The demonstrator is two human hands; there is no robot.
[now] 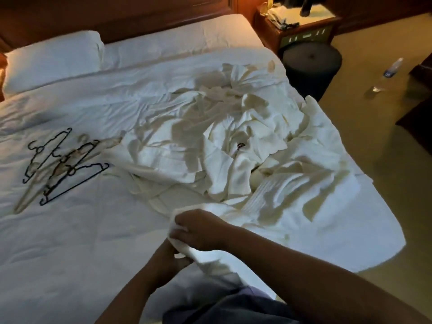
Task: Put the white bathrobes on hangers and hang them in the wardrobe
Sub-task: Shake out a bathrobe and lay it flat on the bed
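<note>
The white bathrobes (245,148) lie in one crumpled heap on the right half of the bed (70,242). One part of the heap hangs over the bed's right edge. On one fold in the middle there is a small dark emblem.

Both hands are at the near edge of this heap. The right hand (201,228) has its fingers curled around a fold of the white cloth. The left hand (174,256) is just under it and pinches the same cloth from below. The two hands almost touch each other.

The hangers (63,164) lie in a loose pile on the left side of the bed, some thin and black, some pale. They lie over each other, and no robe is on them. A white pillow (51,59) lies at the head of the bed, against the wooden headboard (117,17).

Beside the bed stands a nightstand (297,31) with some white things on top; what they are I cannot tell. In front of it stands a dark round tub or stool (312,64); whether it holds anything is not visible. A plastic bottle (394,67) lies on the floor at the right.
</note>
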